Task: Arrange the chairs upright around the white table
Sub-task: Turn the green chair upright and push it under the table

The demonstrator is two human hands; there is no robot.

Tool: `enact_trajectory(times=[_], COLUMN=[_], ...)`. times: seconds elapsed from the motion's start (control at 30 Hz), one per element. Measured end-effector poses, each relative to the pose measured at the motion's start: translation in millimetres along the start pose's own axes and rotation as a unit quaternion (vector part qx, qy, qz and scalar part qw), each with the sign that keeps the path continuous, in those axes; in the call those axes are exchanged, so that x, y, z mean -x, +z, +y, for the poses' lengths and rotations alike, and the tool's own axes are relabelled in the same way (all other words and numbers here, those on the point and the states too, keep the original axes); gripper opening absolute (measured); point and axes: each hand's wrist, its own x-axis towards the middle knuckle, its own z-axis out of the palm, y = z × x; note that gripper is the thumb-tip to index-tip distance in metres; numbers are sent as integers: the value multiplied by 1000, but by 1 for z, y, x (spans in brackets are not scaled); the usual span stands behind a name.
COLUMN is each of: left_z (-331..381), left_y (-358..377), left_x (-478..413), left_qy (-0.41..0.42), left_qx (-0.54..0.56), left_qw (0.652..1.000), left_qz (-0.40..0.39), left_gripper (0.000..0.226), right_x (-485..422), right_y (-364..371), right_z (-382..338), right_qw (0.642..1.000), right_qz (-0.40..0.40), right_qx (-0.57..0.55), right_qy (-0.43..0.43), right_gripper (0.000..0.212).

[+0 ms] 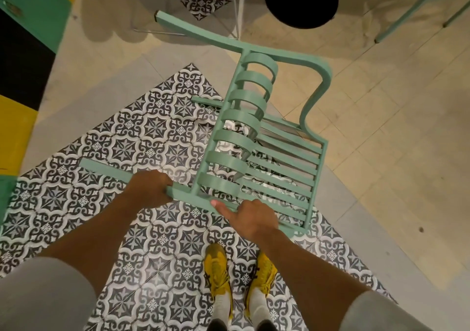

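A mint-green slatted chair (254, 137) is held tipped over above the patterned floor tiles (114, 152), so the step in hand is judged to be the righting of one chair. It is gripped along a rail nearest the person. The left hand (150, 187), at about 9 o'clock of the chair's slats, is closed round that rail, its fingers wrapped under it and out of sight. The right hand (254, 218), at about 6 o'clock, is closed on the same rail, with one finger (221, 208) laid out straight along it. One chair leg (193, 30) points toward 11 o'clock, to where thin white legs (240, 7), probably the worktop's, are seen at 12 o'clock. Next, the chair would likely need to be rotated until all four legs face down, then set near the worktop. Yellow shoes (239, 277) stand close below, so clearance should be watched.
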Motion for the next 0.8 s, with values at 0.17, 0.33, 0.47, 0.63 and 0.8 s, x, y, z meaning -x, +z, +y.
enact_trajectory(times=[0.17,0.33,0.47,0.63,0.8], left_z=[-20,-32,-33,-24,43], left_y=[5,6,11,23,35], left_x=[-7,-12,-14,5,55], left_qy=[0,-12,-3,-11,-108], left_qx=[-11,-21,-35,93,361], left_qw=[1000,999,999,994,886], left_qz=[-12,-47,-33,63,269], left_gripper=[23,25,25,58,66], right_x=[-3,-5,-7,-11,-28], right_y=[2,7,1,-24,-69], right_z=[-16,-30,-24,7,51], right_qw=[1000,1000,999,991,993], right_qz=[0,2,-32,-81,-51], right_qx=[-3,0,-13,-32,-33], right_qy=[-2,-6,-28,-99,-97], right_gripper=[118,117,118,100,105])
